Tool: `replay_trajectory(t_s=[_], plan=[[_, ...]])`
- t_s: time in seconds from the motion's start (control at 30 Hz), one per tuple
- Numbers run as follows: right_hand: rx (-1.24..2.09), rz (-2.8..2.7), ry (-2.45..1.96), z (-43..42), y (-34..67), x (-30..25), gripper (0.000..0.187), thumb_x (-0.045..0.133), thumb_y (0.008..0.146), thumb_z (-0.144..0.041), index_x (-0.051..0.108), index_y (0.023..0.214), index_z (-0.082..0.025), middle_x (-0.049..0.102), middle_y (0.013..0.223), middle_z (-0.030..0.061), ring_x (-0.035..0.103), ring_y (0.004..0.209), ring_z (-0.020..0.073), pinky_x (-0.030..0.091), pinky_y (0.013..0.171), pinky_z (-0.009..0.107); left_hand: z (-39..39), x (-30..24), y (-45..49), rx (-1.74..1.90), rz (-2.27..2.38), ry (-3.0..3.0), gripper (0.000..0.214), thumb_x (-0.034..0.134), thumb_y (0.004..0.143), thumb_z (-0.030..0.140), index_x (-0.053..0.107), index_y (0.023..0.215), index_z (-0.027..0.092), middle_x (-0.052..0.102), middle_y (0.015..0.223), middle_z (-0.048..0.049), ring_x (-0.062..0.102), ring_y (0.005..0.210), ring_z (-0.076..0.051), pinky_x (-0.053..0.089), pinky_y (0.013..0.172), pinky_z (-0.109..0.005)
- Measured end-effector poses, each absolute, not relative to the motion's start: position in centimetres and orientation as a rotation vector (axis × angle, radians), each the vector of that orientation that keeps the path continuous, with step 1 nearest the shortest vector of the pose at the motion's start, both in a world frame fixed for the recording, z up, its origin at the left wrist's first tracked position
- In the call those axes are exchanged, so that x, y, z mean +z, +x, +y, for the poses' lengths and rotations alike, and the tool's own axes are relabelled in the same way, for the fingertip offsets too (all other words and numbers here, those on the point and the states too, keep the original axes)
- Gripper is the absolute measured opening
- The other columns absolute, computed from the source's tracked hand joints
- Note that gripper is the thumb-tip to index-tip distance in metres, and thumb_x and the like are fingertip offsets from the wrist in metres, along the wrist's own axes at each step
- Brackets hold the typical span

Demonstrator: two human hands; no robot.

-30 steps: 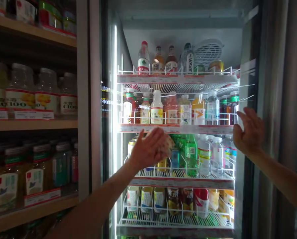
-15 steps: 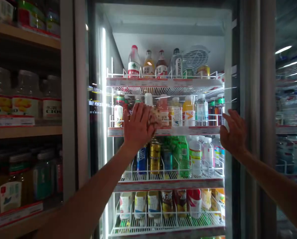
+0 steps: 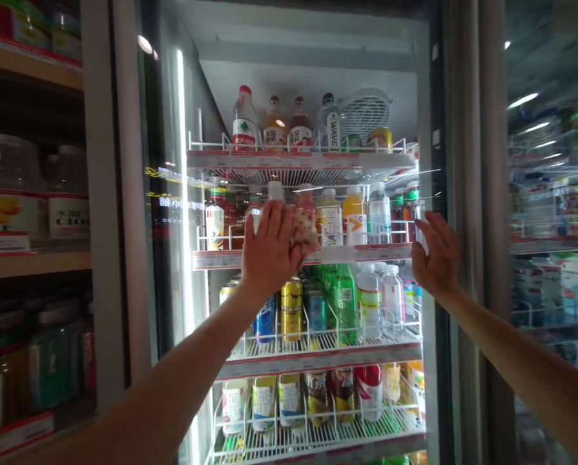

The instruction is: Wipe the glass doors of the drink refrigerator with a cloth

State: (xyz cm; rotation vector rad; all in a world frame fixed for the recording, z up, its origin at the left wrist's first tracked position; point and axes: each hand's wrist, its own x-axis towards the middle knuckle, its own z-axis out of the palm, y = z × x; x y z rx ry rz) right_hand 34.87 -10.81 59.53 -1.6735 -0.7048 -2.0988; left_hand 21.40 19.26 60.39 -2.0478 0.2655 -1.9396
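Note:
My left hand (image 3: 269, 248) reaches out to the glass door (image 3: 165, 271) of a lit drinks cooler, palm forward. Beneath its palm and thumb is a crumpled, pale patterned cloth (image 3: 304, 232), pressed to the glass; part of it is hidden by the hand. Fingers of that hand point upward over the cloth. Further right, my right hand (image 3: 436, 255) is raised with fingers apart and nothing in it. It rests at the door's right side by the dark frame (image 3: 442, 194); whether every fingertip touches cannot be told.
Behind the glass, wire shelves (image 3: 250, 158) carry bottles and cans, among them a gold can (image 3: 291, 310) and a green bottle (image 3: 345, 303). Wooden shelves (image 3: 31, 261) with jars stand left. Another glass-fronted cooler (image 3: 550, 245) adjoins on the right.
The view has shifted, so the cooler appears further left. Against the shelves behind, my left hand and the cloth have moved slightly right. My right hand stays by the door's right frame.

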Motion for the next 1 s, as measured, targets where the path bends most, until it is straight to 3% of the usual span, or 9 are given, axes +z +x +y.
replay_trajectory(t_s=[0.17, 0.33, 0.4, 0.53, 0.6, 0.8, 1.0], plan=[[-2.089, -0.710, -1.683, -10.8, 34.8, 59.6, 0.041, 0.039, 0.089, -0.030, 0.051, 0.127, -0.020, 0.050, 0.136, 0.0142, 0.043, 0.130, 0.0278, 0.037, 0.104, 0.050, 17.6, 53.6, 21.5, -1.562, 0.801, -1.938, 0.051, 0.041, 0.088, 0.047, 0.045, 0.132, 0.021, 0.045, 0.141, -0.0035, 0.022, 0.141, -0.022, 0.008, 0.118, -0.043], [-2.064, -0.728, -1.662, -10.8, 34.6, 59.6, 0.041, 0.039, 0.088, -0.027, 0.052, 0.126, -0.020, 0.050, 0.137, 0.0132, 0.042, 0.132, 0.0264, 0.036, 0.105, 0.049, 19.9, 58.5, 21.0, -1.951, 0.344, -1.985, 0.059, 0.045, 0.086, 0.042, 0.036, 0.138, 0.014, 0.039, 0.145, -0.0143, 0.027, 0.139, -0.027, 0.010, 0.116, -0.049], [-2.053, -0.725, -1.660, -10.8, 34.6, 59.5, 0.041, 0.039, 0.088, -0.028, 0.051, 0.127, -0.023, 0.050, 0.138, 0.0111, 0.042, 0.132, 0.0259, 0.036, 0.105, 0.049, 19.5, 58.6, 21.1, -1.949, 0.301, -1.991, 0.058, 0.043, 0.087, 0.041, 0.037, 0.137, 0.011, 0.035, 0.146, -0.0164, 0.025, 0.140, -0.028, 0.012, 0.115, -0.048], [-2.050, -0.730, -1.661, -10.9, 34.7, 59.5, 0.041, 0.039, 0.088, -0.027, 0.051, 0.128, -0.025, 0.049, 0.138, 0.0098, 0.043, 0.131, 0.0267, 0.037, 0.105, 0.050, 17.4, 53.9, 21.3, -1.545, 0.823, -1.889, 0.051, 0.038, 0.089, 0.047, 0.045, 0.131, 0.019, 0.044, 0.143, -0.0047, 0.021, 0.141, -0.022, 0.010, 0.117, -0.043], [-2.054, -0.736, -1.663, -10.9, 34.8, 59.5, 0.041, 0.040, 0.088, -0.027, 0.050, 0.128, -0.024, 0.050, 0.138, 0.0102, 0.043, 0.131, 0.0266, 0.037, 0.105, 0.050, 17.6, 53.8, 21.3, -1.497, 0.872, -1.899, 0.051, 0.039, 0.089, 0.049, 0.045, 0.131, 0.022, 0.045, 0.142, -0.0023, 0.023, 0.140, -0.021, 0.009, 0.117, -0.044], [-2.129, -0.738, -1.604, -10.9, 34.9, 59.6, 0.039, 0.040, 0.087, -0.026, 0.054, 0.123, -0.020, 0.053, 0.134, 0.0114, 0.045, 0.129, 0.0244, 0.039, 0.104, 0.047, 19.6, 59.8, 21.1, -1.940, 0.294, -1.982, 0.058, 0.043, 0.087, 0.040, 0.037, 0.136, 0.009, 0.036, 0.146, -0.0171, 0.025, 0.139, -0.029, 0.013, 0.115, -0.050], [-2.172, -0.757, -1.585, -11.0, 35.2, 59.6, 0.038, 0.042, 0.086, -0.026, 0.056, 0.121, -0.018, 0.055, 0.132, 0.0115, 0.047, 0.128, 0.0230, 0.040, 0.104, 0.045, 18.1, 53.3, 21.2, -1.592, 0.770, -1.939, 0.051, 0.041, 0.088, 0.047, 0.046, 0.131, 0.020, 0.044, 0.143, -0.0033, 0.025, 0.140, -0.020, 0.010, 0.118, -0.043]])
